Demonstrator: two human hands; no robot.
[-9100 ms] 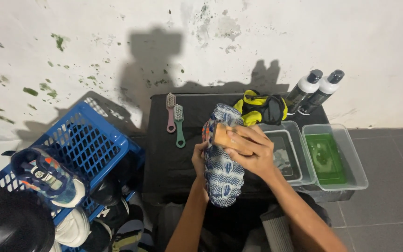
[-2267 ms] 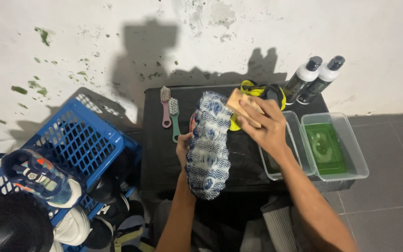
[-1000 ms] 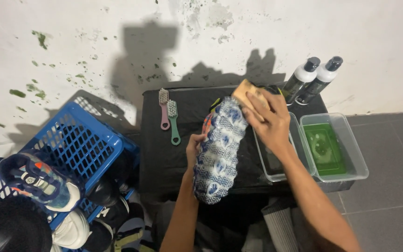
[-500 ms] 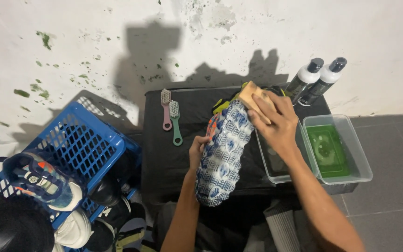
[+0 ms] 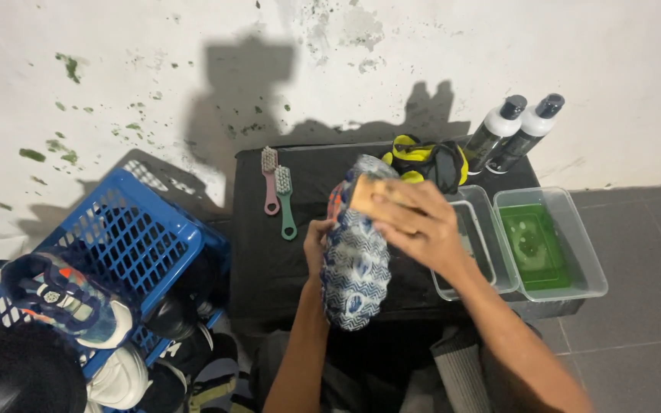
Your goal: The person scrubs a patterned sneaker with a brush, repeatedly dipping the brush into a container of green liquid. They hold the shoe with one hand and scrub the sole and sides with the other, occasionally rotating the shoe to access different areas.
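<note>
1. Left forearm rises from the bottom edge of the view, near centre, bare, angled slightly right toward the wrist.
2. Left hand [image 5: 317, 239]: fingers curled around the side of the shoe, thumb side up; palm mostly hidden.
3. Right forearm enters from the lower right corner and runs diagonally up-left, bare.
4. Right hand [image 5: 416, 222]: back of hand faces the camera, fingers bent and closed over the sponge, pressing it against the shoe's upper end.
5. Both hands lie close together, right above left.
</note>
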